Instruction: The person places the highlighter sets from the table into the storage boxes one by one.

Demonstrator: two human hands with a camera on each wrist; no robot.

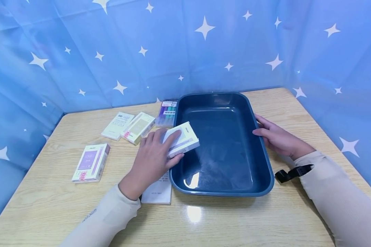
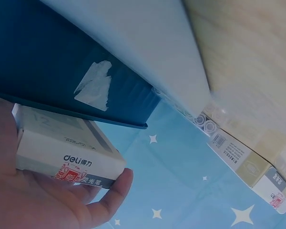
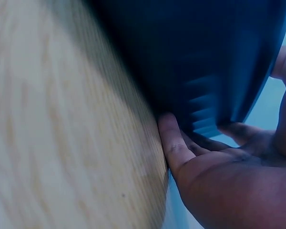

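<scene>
My left hand grips a white highlighter box, fingers over its top and thumb at its near side. The box is tilted and overlaps the left rim of a dark blue plastic tub in the head view. Deli lettering and a red sticker show on the box's end in the left wrist view. At the tub's right side is my right hand, its thumb over the rim and its fingers against the outer wall, as the right wrist view shows. The tub stands on the wooden table.
Left of the tub lie a purple-labelled box, a yellow-labelled box and a white box. A clear pack of coloured pens sits against the tub's far left. Another white pack is partly hidden under my left arm. Starred blue cloth surrounds the table.
</scene>
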